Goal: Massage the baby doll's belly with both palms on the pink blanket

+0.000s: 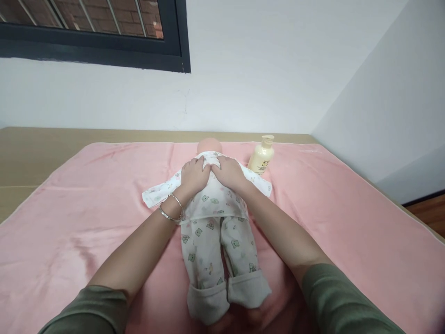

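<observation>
A baby doll (209,145) lies with its head toward the wall, dressed in a white printed top (217,199) and matching trousers (205,250) with turned-up cuffs. Only the smooth back of its head shows, so it seems to be face down. My left hand (195,176) rests flat on the upper left of its back. On the upper right lies my right hand (229,172), fingers stretched out, the two thumbs nearly meeting in the middle. Neither hand grips anything. Both doll sleeves spread out sideways.
A pink sheet (86,222) with some creases covers the wooden surface (24,157). Just right of the doll's shoulder stands a pale yellow pump bottle (261,157). A white wall (250,83) rises behind, with a dark-framed window (174,32) at upper left.
</observation>
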The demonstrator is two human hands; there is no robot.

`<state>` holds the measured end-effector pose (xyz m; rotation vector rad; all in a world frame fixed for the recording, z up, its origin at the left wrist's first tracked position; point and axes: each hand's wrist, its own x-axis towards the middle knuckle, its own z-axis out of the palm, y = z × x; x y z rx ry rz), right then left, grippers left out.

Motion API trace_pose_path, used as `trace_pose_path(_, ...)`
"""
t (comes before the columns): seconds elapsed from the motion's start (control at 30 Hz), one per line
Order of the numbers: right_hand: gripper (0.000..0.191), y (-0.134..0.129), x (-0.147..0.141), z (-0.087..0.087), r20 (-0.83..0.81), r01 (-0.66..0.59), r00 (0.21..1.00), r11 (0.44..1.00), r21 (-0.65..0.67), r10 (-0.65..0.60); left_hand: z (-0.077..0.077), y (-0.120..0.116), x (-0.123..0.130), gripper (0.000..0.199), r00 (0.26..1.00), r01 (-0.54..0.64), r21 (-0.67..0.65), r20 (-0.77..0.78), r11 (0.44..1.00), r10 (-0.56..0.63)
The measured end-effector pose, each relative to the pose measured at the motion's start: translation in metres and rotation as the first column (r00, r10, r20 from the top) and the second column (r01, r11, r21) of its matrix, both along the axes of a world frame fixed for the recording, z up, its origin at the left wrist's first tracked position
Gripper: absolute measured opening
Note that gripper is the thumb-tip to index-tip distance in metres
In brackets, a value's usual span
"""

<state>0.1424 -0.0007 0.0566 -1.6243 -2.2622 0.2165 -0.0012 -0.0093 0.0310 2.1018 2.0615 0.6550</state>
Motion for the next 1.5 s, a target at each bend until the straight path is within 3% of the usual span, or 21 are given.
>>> trace_pose_path(0.37, 0.049, -0.005, -0.009, -0.011, 0.069, 0.019, 0.997, 0.999, 0.03, -0.021, -0.004, 0.002, -0.002, 0.06, 0.996, -0.015, 0.043, 0.088, 0.999, 0.011)
trace_pose_path(0.57, 0.052, -0.026, -0.023, -0.009, 0.19, -0.096, 0.979, 0.986, 0.137, 0.069, -0.001, 0.003, -0.006, 0.056, 0.991, -0.019, 0.017, 0.135, 1.0, 0.017)
trace_pose_path(0.67, 0.05, -0.012, -0.013, -0.008, 0.091, -0.121, 0.989, 0.989, 0.082, 0.113, 0.004, -0.003, 0.0, 0.053, 0.999, -0.007, 0.033, 0.034, 0.999, 0.006)
trace_pose_path(0.87, 0.049, 0.023, 0.013, -0.01, -0.122, -0.039, 0.992, 0.996, -0.081, 0.029, 0.016, -0.02, 0.016, 0.039, 0.984, 0.09, 0.058, -0.161, 0.994, -0.079)
trace_pose_path(1.03, 0.045, -0.001, -0.002, -0.006, 0.093, -0.029, 0.995, 0.999, 0.014, 0.027, 0.018, -0.011, 0.007, 0.037, 0.992, 0.106, 0.004, -0.075, 0.994, -0.106)
trace_pose_path(1.2, 0.037, -0.028, -0.018, -0.003, 0.223, -0.125, 0.97, 0.983, 0.134, 0.093, 0.02, -0.001, -0.007, 0.045, 0.995, 0.071, -0.113, 0.08, 0.991, -0.063)
trace_pose_path(1.37, 0.042, -0.008, -0.004, 0.001, 0.035, -0.056, 0.998, 0.998, -0.032, 0.057, 0.019, -0.011, 0.004, 0.049, 0.991, 0.054, -0.028, -0.121, 0.998, -0.057)
trace_pose_path(1.5, 0.049, 0.013, 0.008, -0.003, -0.035, -0.027, 0.999, 0.998, -0.057, 0.025, 0.018, -0.024, 0.019, 0.041, 0.969, 0.116, 0.012, -0.22, 0.993, -0.111)
